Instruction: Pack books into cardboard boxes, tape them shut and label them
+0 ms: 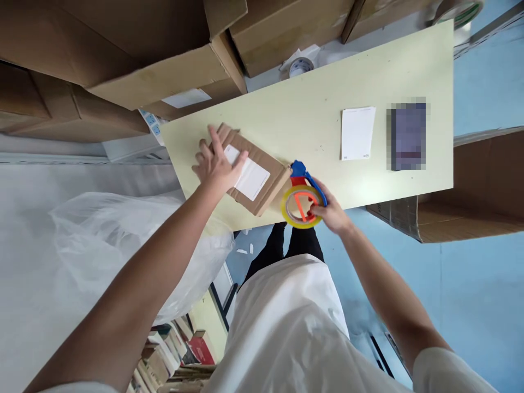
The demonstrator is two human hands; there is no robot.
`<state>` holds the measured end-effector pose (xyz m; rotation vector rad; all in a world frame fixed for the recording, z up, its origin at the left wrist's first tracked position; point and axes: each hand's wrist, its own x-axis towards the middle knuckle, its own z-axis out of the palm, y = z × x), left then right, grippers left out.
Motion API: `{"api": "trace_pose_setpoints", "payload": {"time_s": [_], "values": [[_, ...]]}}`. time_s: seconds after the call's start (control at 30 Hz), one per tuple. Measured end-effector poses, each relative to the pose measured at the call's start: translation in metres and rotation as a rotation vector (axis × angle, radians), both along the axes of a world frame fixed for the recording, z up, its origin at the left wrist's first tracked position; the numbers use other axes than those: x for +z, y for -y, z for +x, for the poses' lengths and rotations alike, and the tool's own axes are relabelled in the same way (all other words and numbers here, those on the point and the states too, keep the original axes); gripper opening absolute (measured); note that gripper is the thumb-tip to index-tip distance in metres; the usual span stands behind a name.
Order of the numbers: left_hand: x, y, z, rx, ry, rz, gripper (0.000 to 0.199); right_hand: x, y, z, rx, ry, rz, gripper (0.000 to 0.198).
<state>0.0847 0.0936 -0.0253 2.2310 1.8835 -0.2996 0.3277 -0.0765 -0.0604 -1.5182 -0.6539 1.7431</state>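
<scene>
My left hand (216, 166) rests with spread fingers on the left end of a small cardboard box (268, 162). Its thumb reaches over a white label (254, 181) on the box's top. My right hand (331, 212) is closed round the handle of a tape dispenser (321, 191) with a blue and red body. A roll of yellowish tape (286, 210) sits on the dispenser. The blue head of the dispenser is at the box's right end; whether it touches the cardboard I cannot tell.
On the pale table (311, 120) lie white label sheets (357, 134) and a blurred-out dark item (409, 136). Large cartons (164, 76) line the far side, near a tape roll (301, 66). An open carton (475, 191) stands right, a plastic bag (123, 234) left, books (172, 349) below.
</scene>
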Motion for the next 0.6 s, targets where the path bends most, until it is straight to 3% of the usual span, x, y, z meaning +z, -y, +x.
{"api": "trace_pose_setpoints", "payload": {"time_s": [0.07,0.17,0.27,0.37,0.5,0.6], "values": [[0.005,0.016,-0.007,0.008,-0.014,-0.002,0.091,0.001,-0.038,0.019,0.1,-0.072,0.003,0.083],[0.008,0.026,0.002,-0.16,0.043,-0.078,0.092,0.005,-0.09,0.04,0.286,-0.167,-0.065,0.068],[0.003,0.021,0.018,-0.271,0.129,-0.113,0.087,0.008,-0.121,0.045,0.416,-0.147,-0.146,0.059],[-0.006,0.015,0.025,-0.242,0.152,-0.119,0.08,0.01,-0.123,0.046,0.453,-0.093,-0.129,0.071],[-0.012,0.017,0.022,-0.225,0.17,-0.125,0.075,0.014,-0.098,0.062,0.545,-0.099,-0.134,0.084],[-0.015,0.02,0.02,-0.258,0.226,-0.1,0.071,0.017,-0.094,0.077,0.777,-0.013,-0.149,0.085]]}}
